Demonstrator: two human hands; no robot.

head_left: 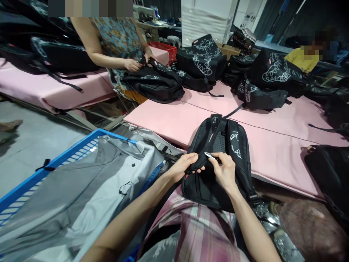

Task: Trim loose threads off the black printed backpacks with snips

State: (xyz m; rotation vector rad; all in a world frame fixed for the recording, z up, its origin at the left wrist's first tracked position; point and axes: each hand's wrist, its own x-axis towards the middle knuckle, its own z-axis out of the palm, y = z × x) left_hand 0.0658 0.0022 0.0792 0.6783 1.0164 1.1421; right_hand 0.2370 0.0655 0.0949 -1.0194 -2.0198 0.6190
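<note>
Because our fingers cover its rear end, we cannot tell exactly what kind of pointed silver tool sits in our right hand, its grip pinched tight. Our left hand has its grip closed on a shoulder strap of the black backpack, which lies right before us, partly on the pink tabletop, its base against our plaid garment. Left of the backpack, a blue basket holding grey sheeting runs out of view. Beyond the backpack, to its left, a co-worker, masked above the shoulders, handles another bag; a red crate shows behind. Past the backpack, stacked bags partly hide one another; to its right, a dark bag is cut off. White scribbles mark the backpack, without legible words; a red label on the stack is too small to read.
</note>
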